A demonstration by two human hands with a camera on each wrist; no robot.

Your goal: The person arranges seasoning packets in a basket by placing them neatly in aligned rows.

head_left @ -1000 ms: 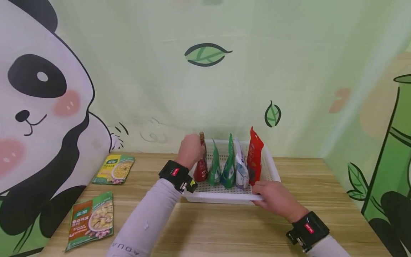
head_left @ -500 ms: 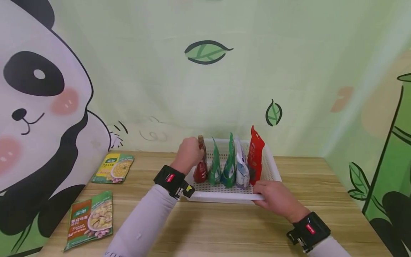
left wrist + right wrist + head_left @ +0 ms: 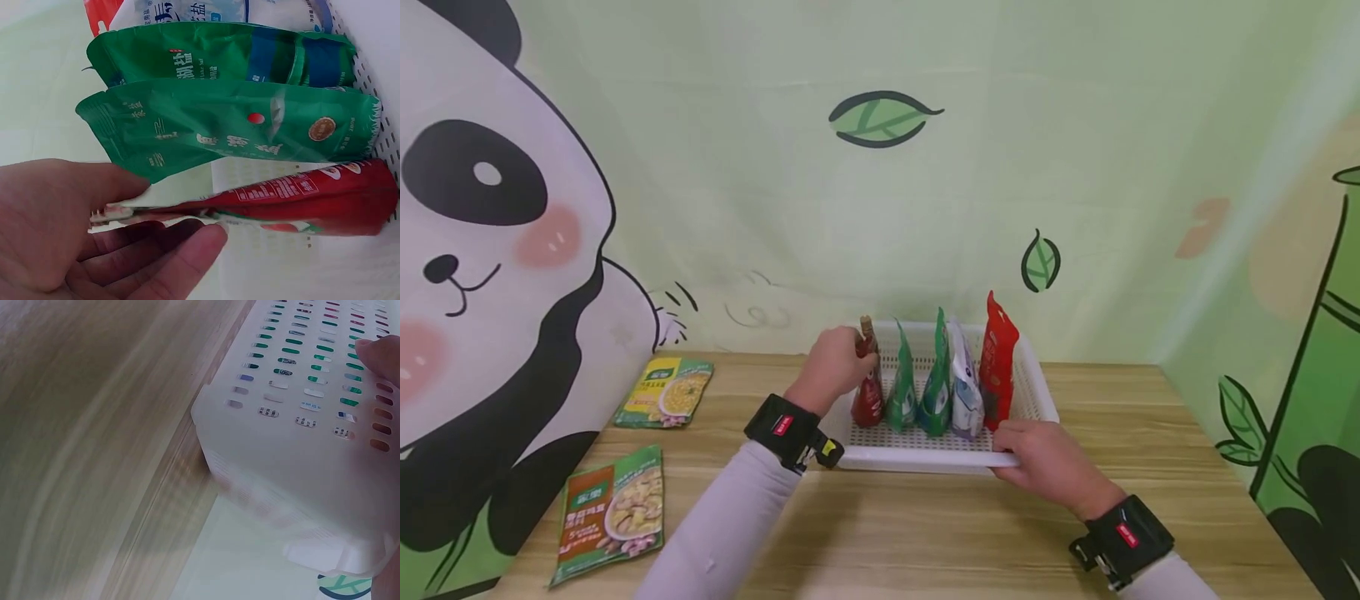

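Note:
In the head view a white perforated basket (image 3: pixel 917 458) holds a row of upright pouches. At its left end a red pouch (image 3: pixel 869 400) stands with its top between the thumb and fingers of my left hand (image 3: pixel 831 367). The left wrist view shows my left fingers (image 3: pixel 181 262) loosely extended along one side of the red pouch, while the thumb sits a little apart on the other side. My right hand (image 3: pixel 1045 462) grips the basket's near right rim. Beside the red pouch stand two green salt pouches (image 3: pixel 231 125), a white-blue pouch (image 3: pixel 967 400) and another red pouch (image 3: pixel 997 367).
Two flat soup packets lie on the left of the wooden table (image 3: pixel 910 533): a yellow-green one (image 3: pixel 664 392) farther back and a brown-green one (image 3: pixel 610 512) nearer. A panda-printed cloth backdrop (image 3: pixel 880 217) rises behind the basket.
My left hand has shifted slightly left and down, and its wrist has swung left. The red pouch's top tips slightly left. My right hand stays on the basket rim.

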